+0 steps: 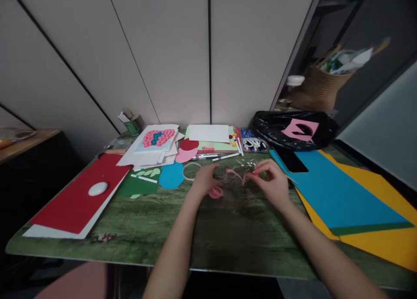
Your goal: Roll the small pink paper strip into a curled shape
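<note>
My right hand point(273, 184) pinches the end of a pink paper strip point(235, 173) between thumb and fingertips. The strip bends and hangs loosely to the left of those fingers. A thin pale stick point(292, 180) juts out beyond the right hand; whether it is held I cannot tell. My left hand point(205, 180) hovers low over the table with thumb and fingers apart, holding nothing visible. Just below its thumb lies a coil of pink paper point(216, 192). A tape roll point(191, 171) sits to the left of that hand, partly covered by it.
Red card sheets point(71, 195) with a white oval object point(98, 188) lie left. Blue sheets point(339, 190) carry a phone point(292, 160) at right. Behind are a heart picture point(158, 138), white markers point(225, 157), paper scraps point(246, 163) and a black bag point(260, 127).
</note>
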Tool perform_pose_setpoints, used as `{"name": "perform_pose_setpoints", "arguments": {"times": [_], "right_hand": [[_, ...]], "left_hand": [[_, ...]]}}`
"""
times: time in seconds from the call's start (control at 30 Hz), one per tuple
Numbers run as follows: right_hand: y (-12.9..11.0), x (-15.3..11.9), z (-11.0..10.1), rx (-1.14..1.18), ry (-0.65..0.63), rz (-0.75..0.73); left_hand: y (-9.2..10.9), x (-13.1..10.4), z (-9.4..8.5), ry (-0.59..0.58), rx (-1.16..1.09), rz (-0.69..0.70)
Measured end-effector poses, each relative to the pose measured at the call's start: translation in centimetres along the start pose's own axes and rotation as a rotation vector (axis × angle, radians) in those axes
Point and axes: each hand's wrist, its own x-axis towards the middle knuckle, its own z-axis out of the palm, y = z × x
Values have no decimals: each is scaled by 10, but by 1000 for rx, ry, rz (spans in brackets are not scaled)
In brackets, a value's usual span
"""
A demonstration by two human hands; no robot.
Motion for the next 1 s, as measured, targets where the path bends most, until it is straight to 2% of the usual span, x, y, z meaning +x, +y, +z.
{"name": "perform_pose_setpoints", "arguments": {"times": [0.17, 0.23, 0.27, 0.4, 0.73, 1.0], "right_hand": [[0, -4, 10, -36, -153, 1], [1, -7, 14, -41, -189, -4], [2, -9, 17, -42, -201, -6], [4, -12, 21, -66, -216, -12], [-3, -12, 18, -154, -201, -90], [-1, -12, 12, -242, -185, -206]], "left_hand": [[23, -6, 4, -164, -178, 13], [35, -10, 6, -292, -479, -64], [39, -12, 8, -329, -540, -85], [46, -18, 16, -468, -617, -111], [41, -18, 25, -392, -800, -232], [40, -16, 22, -341, -857, -289]]}}
